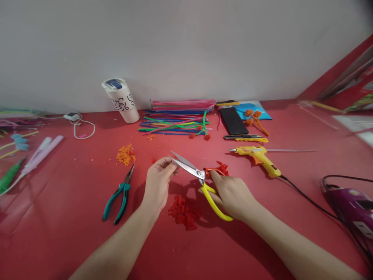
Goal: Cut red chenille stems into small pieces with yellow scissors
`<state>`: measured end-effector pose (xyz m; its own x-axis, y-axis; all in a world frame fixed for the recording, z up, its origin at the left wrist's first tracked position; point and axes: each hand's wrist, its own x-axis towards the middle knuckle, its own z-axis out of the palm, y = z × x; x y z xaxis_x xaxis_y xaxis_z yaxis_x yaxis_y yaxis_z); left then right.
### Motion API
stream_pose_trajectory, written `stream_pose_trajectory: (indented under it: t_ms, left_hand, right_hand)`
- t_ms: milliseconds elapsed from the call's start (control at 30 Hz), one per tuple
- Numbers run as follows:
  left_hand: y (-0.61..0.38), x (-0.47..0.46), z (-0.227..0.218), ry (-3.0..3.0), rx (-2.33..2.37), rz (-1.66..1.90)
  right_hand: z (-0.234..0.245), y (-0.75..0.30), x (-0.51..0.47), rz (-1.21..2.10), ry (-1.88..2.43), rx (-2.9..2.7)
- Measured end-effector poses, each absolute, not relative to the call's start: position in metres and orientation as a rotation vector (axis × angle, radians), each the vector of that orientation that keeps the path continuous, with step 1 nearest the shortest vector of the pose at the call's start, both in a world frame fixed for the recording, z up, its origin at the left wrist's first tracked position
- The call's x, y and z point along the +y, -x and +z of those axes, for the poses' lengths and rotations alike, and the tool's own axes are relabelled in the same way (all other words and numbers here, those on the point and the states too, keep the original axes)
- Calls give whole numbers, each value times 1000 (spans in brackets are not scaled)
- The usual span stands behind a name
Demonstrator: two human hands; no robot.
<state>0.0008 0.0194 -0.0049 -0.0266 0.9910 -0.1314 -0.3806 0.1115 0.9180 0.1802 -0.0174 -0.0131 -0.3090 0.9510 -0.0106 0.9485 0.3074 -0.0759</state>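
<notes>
My right hand [233, 194] grips the handles of a pair of scissors [189, 168], one handle yellow and the other orange-red. The blades are parted and point up and left, toward my left hand [160, 177]. Thumb and fingers of that hand are pinched together at the blade tips; whatever they hold is too small or hidden to make out. Below the scissors lies a pile of small red pieces [184, 212]. Another group of red pieces [223, 168] sits just beyond my right hand, partly covered by it.
Teal-handled pliers [126, 190] and orange scraps [125, 154] lie left. Behind are a white tumbler [122, 101], pipe cleaners [177, 120] and a black phone [233, 120]. A yellow glue gun [259, 155] lies right, its cord running toward a purple device [349, 206].
</notes>
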Motion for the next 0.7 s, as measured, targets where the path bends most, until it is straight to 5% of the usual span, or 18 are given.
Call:
stream_pose_trajectory:
  t_ms: [700]
  left_hand:
    - [0, 20, -3, -784, 976, 1316]
  right_hand:
    - [-17, -183, -17, 19, 1777, -2506]
